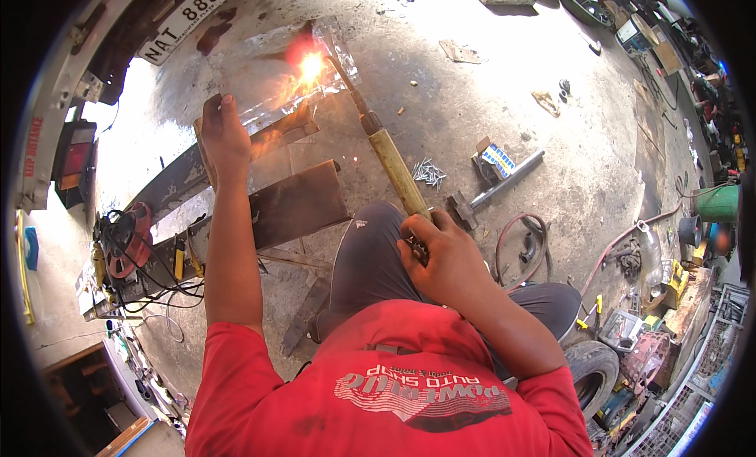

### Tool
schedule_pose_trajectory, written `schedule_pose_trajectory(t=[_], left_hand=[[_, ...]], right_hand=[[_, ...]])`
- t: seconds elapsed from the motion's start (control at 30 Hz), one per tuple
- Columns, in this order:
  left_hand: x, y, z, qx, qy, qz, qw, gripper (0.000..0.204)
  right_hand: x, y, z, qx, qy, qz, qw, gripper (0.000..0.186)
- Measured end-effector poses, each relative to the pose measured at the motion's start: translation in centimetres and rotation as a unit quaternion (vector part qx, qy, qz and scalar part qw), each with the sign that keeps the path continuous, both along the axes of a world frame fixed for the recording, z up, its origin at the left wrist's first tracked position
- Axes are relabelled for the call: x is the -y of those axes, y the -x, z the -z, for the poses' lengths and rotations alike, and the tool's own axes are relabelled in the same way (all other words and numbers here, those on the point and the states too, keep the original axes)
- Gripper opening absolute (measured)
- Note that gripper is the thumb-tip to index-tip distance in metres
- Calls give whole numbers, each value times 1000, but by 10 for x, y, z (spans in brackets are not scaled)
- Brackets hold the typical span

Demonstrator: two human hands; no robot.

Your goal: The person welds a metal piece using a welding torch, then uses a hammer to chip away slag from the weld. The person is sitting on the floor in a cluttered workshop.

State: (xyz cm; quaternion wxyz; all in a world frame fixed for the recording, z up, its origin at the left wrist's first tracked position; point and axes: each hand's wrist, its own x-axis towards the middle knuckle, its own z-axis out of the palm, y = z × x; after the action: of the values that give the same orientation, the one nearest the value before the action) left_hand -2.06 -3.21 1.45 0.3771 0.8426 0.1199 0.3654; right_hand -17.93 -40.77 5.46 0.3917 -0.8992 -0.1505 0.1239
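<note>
My right hand [442, 255] is closed around the knobbed rear end of a gas torch [398, 170] with a long yellowish handle. Its thin nozzle points up and to the left. At the tip burns a bright orange flame [310, 68], whose glare hides the spot it meets. Sparks fall toward a long dark metal piece [272, 140] just below. My left hand [227, 142] is raised left of the flame, closed on the edge of a flat metal strip [205, 151]; most of its fingers are hidden. A wide rusty-brown metal plate [303, 205] lies between my left forearm and my knee.
Scattered nails [428, 172], an open small box [494, 159] and a hammer [498, 183] lie right of the torch. Reddish hose [610, 248] loops over the floor. A tire [592, 374] sits at lower right. A cable reel [130, 240] stands left, below a vehicle's rear [47, 103].
</note>
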Motion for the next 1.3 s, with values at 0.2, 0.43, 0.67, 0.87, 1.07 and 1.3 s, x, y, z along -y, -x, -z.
schedule_pose_trajectory(t=[0.2,0.43,0.67,0.87,1.07,1.3], left_hand=[[-4,1,-1,-35,2,-13,999,51],[-12,-2,7,-45,31,-23,998,53],[-1,0,1,-20,17,-18,1000,51],[1,2,-1,-31,0,-35,999,53],[5,4,-4,-37,-4,-31,999,54],[3,4,-4,-30,-12,-34,999,53]], right_hand=[[0,0,0,3,10,-3,1000,23],[-1,-1,-2,7,10,-7,1000,22],[1,1,-3,3,7,-3,1000,22],[2,3,-1,13,6,-9,1000,21],[2,7,-5,10,8,10,1000,17],[4,6,-2,13,5,-10,1000,20]])
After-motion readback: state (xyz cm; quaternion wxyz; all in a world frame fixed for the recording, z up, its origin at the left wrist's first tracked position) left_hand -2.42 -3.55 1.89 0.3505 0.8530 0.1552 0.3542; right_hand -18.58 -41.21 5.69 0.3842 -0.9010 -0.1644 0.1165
